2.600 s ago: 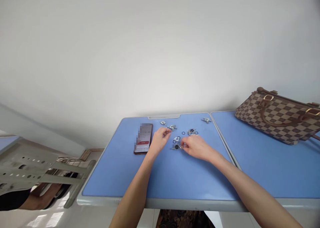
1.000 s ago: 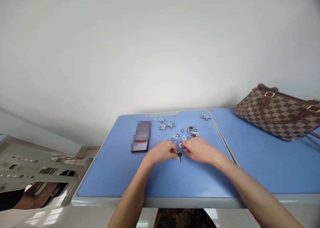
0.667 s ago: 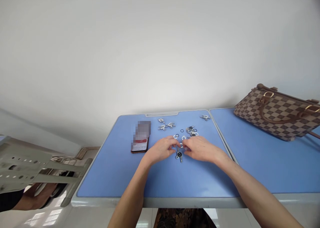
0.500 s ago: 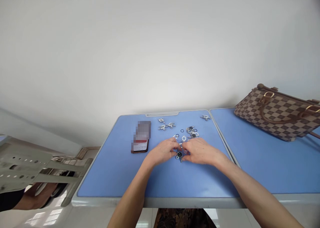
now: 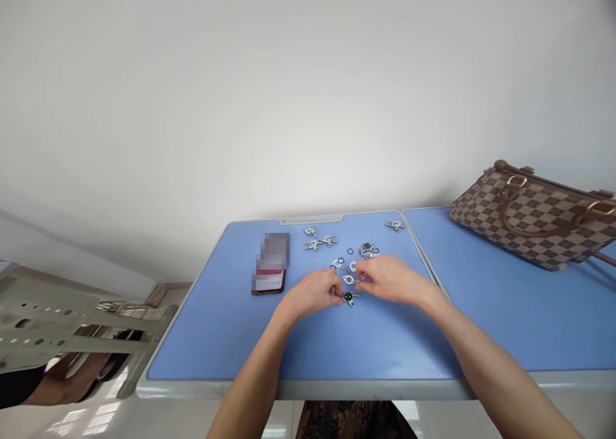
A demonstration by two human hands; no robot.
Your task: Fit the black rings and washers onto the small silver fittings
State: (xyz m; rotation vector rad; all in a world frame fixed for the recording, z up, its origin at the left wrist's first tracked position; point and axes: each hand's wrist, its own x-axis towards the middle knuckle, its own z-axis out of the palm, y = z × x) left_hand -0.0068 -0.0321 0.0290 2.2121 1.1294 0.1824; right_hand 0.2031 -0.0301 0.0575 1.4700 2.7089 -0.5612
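Observation:
My left hand (image 5: 315, 291) is closed, thumb and fingertips at the left edge of a small metal part with a black round centre (image 5: 348, 296). That part lies low over the blue table top. My right hand (image 5: 389, 280) has its fingers drawn together just up and to the right; whatever is between them is hidden. By its fingertips lie a flat metal flange with a hole (image 5: 349, 279) and a second flange (image 5: 353, 266). Beyond that hand sits a cluster of metal parts (image 5: 366, 248), partly covered by it. A black ring (image 5: 350, 251) lies left of the cluster.
Several metal assemblies (image 5: 312, 244) are grouped farther back, and another metal assembly (image 5: 395, 225) is near the back right corner. A phone (image 5: 273, 266) lies at left on the blue table (image 5: 216, 336). A checkered handbag (image 5: 534, 214) stands on the adjoining table.
My right hand has drawn away from the black-centred part, up and to the right. That part has turned, and the flange beside it shows more fully. My left hand stays nearly in place.

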